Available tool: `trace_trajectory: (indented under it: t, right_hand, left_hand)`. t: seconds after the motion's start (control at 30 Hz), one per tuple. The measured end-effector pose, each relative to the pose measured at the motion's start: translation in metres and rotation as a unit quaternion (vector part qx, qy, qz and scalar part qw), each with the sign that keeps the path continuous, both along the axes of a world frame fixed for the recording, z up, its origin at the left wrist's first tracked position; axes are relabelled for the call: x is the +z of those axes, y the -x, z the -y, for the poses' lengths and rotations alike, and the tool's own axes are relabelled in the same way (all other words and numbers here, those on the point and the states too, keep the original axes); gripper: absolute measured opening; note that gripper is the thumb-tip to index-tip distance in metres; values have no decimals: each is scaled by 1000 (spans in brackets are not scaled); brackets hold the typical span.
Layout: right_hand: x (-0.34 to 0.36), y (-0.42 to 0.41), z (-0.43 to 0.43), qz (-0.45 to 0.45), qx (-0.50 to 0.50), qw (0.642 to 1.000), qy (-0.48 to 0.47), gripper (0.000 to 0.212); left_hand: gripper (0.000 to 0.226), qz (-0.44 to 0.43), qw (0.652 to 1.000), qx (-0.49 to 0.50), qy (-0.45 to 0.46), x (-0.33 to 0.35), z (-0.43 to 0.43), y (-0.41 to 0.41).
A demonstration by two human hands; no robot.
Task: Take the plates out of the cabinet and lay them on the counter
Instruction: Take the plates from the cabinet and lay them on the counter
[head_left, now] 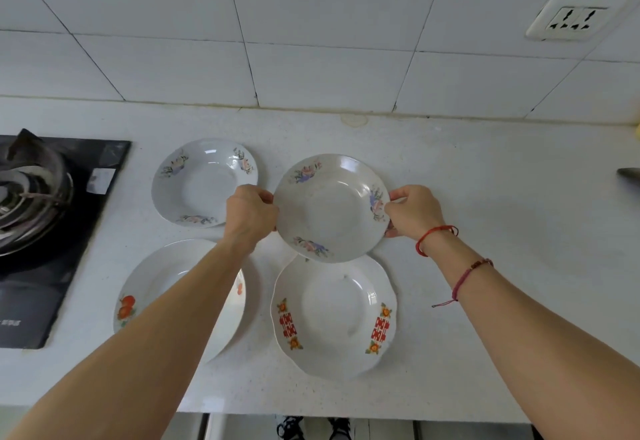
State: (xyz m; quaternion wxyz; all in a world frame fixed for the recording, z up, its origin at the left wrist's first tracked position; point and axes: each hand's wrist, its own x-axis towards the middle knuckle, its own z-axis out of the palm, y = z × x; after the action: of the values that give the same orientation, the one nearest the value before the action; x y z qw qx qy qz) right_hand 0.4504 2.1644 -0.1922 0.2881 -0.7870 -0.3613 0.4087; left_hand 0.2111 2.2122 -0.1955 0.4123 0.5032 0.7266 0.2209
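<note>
Reaching forward with both arms, my left hand (251,211) and right hand (414,211) pinch opposite rims of a flowered plate (330,206) at frame centre.

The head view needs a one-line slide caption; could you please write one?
Both hands, left and right, hold a floral plate by its rim above the counter, beside three plates already laid out.

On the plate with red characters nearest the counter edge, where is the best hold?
Grip the red-character plate by its raised rim at left and right, coming from above: it lies flat and upright, and the held floral plate overlaps its far edge.
</note>
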Motion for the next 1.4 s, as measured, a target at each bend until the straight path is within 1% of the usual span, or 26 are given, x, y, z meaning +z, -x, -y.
trace_trajectory:
  t: [0.07,0.2,0.27,0.33,0.37,0.43,0.5,0.57,0.7,1.03,1.1,1.17,1.2,1.3,1.4]
  right_hand:
    - [-5,-2,-14,6,-1,1000,2,28]
    - [-12,-5,-36,20,6,1000,2,32]
    - [-16,-7,-44,29,21,999,6,28]
    - [-22,-9,-50,33,33,999,13,18]
    - [-25,-10,-52,34,36,999,15,19]
    - [-29,-11,-56,32,39,998,22,27]
    - [-33,-12,-59,32,43,998,24,30]
    - [-38,-13,-62,38,44,998,22,31]
    - [-46,-15,-65,48,43,998,15,32]
    - [-59,-17,-64,50,31,998,-11,30]
    - [-58,-17,-63,47,37,998,-7,36]
    - [-54,-17,-62,57,51,997,-5,47]
    - [-51,-17,-61,69,64,996,-5,52]
    - [-38,-14,-55,112,101,989,-9,59]
    - [-22,-9,-46,154,135,979,-25,59]
  left_hand:
    - [34,-1,1000,0,-6,-3,-13,-4]
    - [37,-9,1000,-6,-9,-13,-35,-11]
    - [36,-15,1000,-10,-7,-19,-43,-14]
    - [33,-22,1000,-16,-6,-24,-49,-16]
    - [31,-26,999,-20,-4,-25,-51,-17]
    - [26,-32,999,-23,-4,-28,-54,-19]
    - [28,-37,999,-20,-6,-30,-55,-20]
    - [31,-40,999,-19,-5,-31,-56,-22]
    - [28,-42,999,-20,-8,-35,-59,-23]
    - [30,-50,998,-28,-27,-43,-60,-23]
    - [25,-53,997,-44,-25,-42,-58,-23]
    - [17,-65,995,-67,-23,-40,-56,-21]
    - [17,-71,994,-79,-23,-38,-55,-20]
    - [29,-103,986,-124,-40,-31,-47,-17]
    - [46,-140,974,-168,-65,-20,-34,-12]
